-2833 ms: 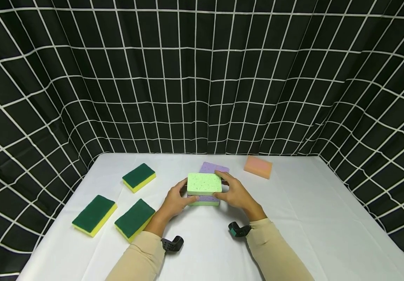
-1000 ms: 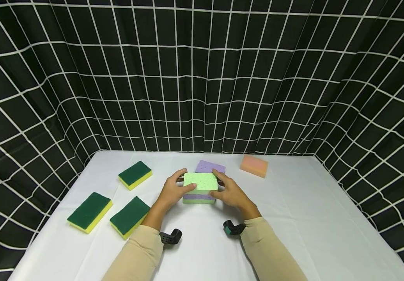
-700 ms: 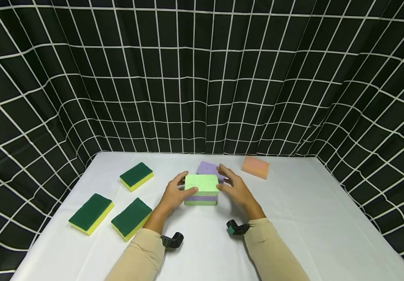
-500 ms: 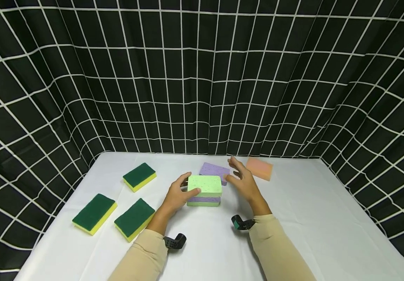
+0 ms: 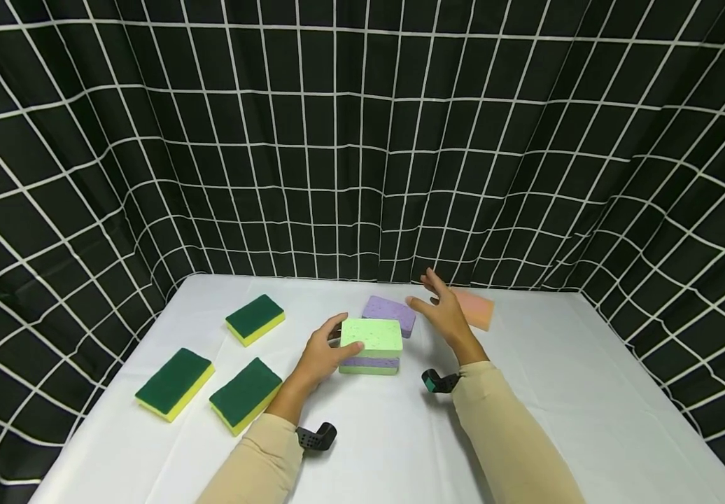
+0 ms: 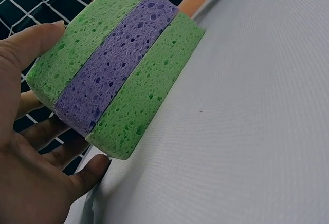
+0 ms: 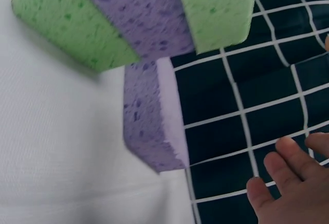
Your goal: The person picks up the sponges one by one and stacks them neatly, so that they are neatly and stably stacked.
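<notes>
Three sponges are stacked mid-table in the head view: a green sponge [image 5: 371,335] on top, a purple sponge [image 6: 117,64] in the middle and another green sponge [image 6: 149,88] at the bottom. My left hand [image 5: 323,353] holds the stack's left end, thumb against the upper green sponge's front and fingers round behind, partly hidden. My right hand [image 5: 447,315] is off the stack with fingers spread and nothing in them. It is above the table between a loose purple sponge [image 5: 390,313] and an orange sponge [image 5: 476,308], which it partly covers in the head view.
On the left of the white table [image 5: 564,406] lie three green-and-yellow scrub sponges [image 5: 255,316], [image 5: 175,381], [image 5: 245,393]. The nearest one is close to my left forearm. A black gridded curtain [image 5: 362,154] encloses the back and sides.
My right hand has let go of the stack's right end and moved right and away, toward the orange sponge. The left hand stays at the stack, which keeps its place.
</notes>
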{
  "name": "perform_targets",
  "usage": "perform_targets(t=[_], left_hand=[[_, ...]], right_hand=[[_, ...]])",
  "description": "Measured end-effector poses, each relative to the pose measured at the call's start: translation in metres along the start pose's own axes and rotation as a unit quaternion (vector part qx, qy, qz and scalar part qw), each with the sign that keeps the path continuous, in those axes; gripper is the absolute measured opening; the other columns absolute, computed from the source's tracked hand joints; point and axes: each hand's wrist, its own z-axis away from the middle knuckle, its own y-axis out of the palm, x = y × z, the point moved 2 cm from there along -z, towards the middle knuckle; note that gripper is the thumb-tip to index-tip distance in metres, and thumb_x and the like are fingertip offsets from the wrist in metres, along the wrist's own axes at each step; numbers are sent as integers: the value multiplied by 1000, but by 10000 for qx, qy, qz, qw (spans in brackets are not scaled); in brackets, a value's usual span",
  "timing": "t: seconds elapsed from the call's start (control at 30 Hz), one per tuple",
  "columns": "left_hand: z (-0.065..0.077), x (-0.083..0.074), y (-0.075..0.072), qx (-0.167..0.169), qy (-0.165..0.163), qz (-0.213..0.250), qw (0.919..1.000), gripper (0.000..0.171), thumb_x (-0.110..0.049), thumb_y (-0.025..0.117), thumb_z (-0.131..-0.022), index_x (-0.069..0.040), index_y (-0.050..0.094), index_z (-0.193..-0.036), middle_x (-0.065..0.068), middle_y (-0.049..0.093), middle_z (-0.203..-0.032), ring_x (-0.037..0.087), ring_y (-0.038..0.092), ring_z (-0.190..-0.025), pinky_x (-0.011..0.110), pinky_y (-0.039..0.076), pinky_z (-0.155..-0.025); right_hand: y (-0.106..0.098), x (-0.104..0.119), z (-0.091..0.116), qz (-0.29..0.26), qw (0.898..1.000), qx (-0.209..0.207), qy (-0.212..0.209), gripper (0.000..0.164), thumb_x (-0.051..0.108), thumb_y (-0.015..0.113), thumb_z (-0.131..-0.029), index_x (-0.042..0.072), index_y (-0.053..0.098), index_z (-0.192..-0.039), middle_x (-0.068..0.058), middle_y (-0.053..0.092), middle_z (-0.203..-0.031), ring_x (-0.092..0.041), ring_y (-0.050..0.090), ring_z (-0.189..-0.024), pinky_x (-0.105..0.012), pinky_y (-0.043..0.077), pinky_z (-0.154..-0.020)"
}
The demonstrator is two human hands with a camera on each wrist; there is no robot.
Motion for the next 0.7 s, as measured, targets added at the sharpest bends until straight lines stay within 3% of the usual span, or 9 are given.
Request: perform_targets(t=[0.2,0.33,0.5,0.7], left_hand=[[16,-27,-1,102,0,6,9999,69,-14,73,-87,2,39,-144,23,51,-131,43,43,-123,56,37,-100],[20,-31,0,120,10,-1,9999,68,-15,72,-87,2,38,-145,23,50,-132,43,43,-123,55,36,-100],[10,-13,3,127,-54,57,9999,71,-16,73,-87,0,37,-146,24,48,-134,43,42,-124,56,35,-101],[0,8,4,36,-21,50,10000,75,-24,76,-85,-5,38,-147,18,50,-134,38,43,-124,55,36,-101]], right_hand=[[5,-18,-3,240,9979,336,492,94,33,72,-85,9,14,-155,-14,31,-152,-30,25,-139,-50,22,-111],[8,-29,-3,367,9937,601,867,98,35,73,-82,11,13,-156,-14,30,-152,-35,25,-139,-55,22,-109],[13,-40,0,515,9864,1015,1183,103,30,76,-79,4,12,-154,-20,28,-152,-38,24,-139,-53,21,-110],[22,-48,1,852,9830,1210,1090,106,26,80,-78,-8,11,-151,-28,20,-152,-38,22,-140,-46,19,-112]])
